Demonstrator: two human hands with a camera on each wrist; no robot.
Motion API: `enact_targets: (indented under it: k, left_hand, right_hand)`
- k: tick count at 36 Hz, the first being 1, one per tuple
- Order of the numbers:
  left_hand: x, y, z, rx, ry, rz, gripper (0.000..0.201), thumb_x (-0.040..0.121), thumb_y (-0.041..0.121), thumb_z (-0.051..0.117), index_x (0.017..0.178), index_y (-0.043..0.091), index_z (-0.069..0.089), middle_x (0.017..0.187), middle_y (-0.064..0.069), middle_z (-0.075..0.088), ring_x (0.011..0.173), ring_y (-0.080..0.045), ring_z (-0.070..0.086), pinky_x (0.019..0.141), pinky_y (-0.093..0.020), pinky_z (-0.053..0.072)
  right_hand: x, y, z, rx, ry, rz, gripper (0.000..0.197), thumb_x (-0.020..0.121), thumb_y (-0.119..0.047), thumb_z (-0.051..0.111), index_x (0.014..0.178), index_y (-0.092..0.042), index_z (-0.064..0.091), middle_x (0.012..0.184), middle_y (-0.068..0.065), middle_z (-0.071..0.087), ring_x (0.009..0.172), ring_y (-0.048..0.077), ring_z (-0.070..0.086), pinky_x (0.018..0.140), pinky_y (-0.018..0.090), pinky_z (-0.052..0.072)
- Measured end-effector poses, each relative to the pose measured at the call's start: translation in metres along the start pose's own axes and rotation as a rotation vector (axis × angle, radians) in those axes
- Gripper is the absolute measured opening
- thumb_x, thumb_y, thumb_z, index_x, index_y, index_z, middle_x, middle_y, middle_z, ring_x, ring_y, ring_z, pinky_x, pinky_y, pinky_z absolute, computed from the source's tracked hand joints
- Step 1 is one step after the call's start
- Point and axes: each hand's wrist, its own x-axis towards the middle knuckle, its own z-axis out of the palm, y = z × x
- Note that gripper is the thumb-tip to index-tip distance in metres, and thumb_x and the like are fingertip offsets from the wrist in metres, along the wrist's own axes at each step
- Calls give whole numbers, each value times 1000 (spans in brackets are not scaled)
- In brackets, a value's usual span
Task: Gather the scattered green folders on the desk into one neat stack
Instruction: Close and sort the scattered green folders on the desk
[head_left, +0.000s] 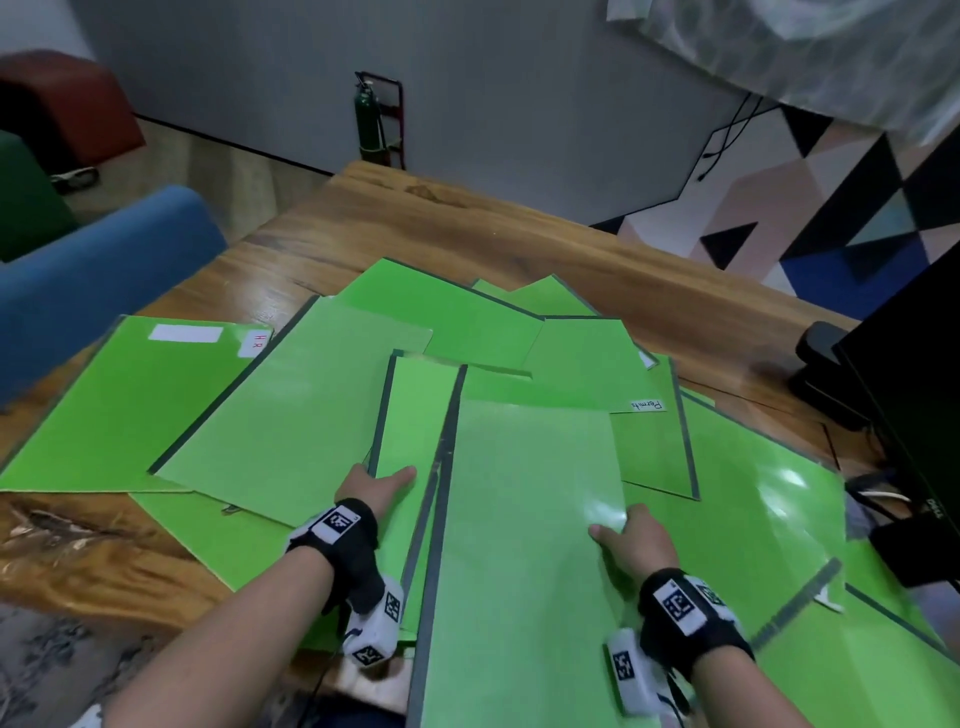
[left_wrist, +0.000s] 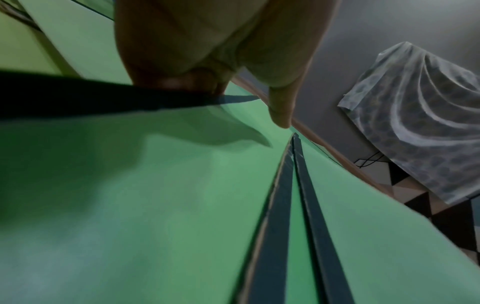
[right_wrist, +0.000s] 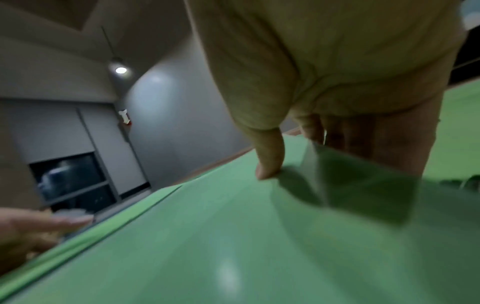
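My bare left forearm reaches forward, a black strap with white coded marker blocks around the wrist. My left hand (head_left: 375, 488) pinches a green folder's edge, thumb (left_wrist: 281, 111) laid flat on top, the other fingers tucked beneath. My right hand (head_left: 635, 540), its wrist strapped the same way, grips a folder's right edge: thumb (right_wrist: 269, 162) pressed on top, fingers (right_wrist: 314, 129) curled under. Both arms run roughly parallel.
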Motion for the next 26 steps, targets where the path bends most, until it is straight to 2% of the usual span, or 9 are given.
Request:
enact_targets:
  k: [4,7,13,18,20,22,24,26]
  left_hand:
    - [0,0,-1,-4,-19,8,90,84,50,61,150,9,16,154,-12,24,139,-32,29,111,-47,29]
    - [-1,1,-2,-10,-30,15,92,83,52,61,150,10,15,155,-12,22,139,-32,29,111,-46,28]
    - [-5,3,-2,4,-29,19,101,78,54,67,150,10,13,155,-11,22,140,-31,28,110,-47,29]
    - [-14,6,4,24,-11,53,108,73,51,73,150,9,11,155,-12,22,140,-31,29,109,-45,31]
    - [-17,6,8,23,-11,75,110,71,50,75,150,8,12,154,-12,25,139,-30,31,110,-43,31]
    - [-19,7,13,40,-20,94,108,70,48,77,150,9,15,151,-12,31,135,-30,37,108,-42,35]
    - [-22,8,19,48,-21,126,98,70,43,78,145,11,25,142,-12,43,126,-30,47,103,-41,41]
    - [-25,9,23,46,-8,172,85,74,36,77,140,13,30,136,-10,48,120,-29,51,99,-39,44]
  right_hand:
    - [9,-11,-5,309,127,47,63,94,-24,57,144,2,28,151,19,32,137,35,33,111,47,30]
    - [21,-25,-15,338,185,125,58,96,-20,53,141,6,27,148,23,33,135,38,36,108,46,32]
    - [34,-44,-9,99,56,198,52,93,-11,55,136,5,30,139,27,40,121,41,48,97,44,44]
    - [29,-50,9,-34,-49,134,50,93,3,42,141,-2,28,142,24,27,111,38,52,86,35,48]
    - [27,-50,15,-19,-74,79,54,91,7,40,142,-5,28,144,22,23,105,35,52,88,37,47]
    - [25,-50,19,6,-96,32,56,90,8,39,143,-7,28,143,20,27,101,31,51,90,36,47]
    - [22,-51,22,61,-130,-20,56,90,8,40,142,-8,29,129,16,43,97,27,52,89,35,48]
    - [16,-53,21,127,-152,-45,54,90,6,45,140,-7,30,104,7,54,91,25,55,85,35,49]
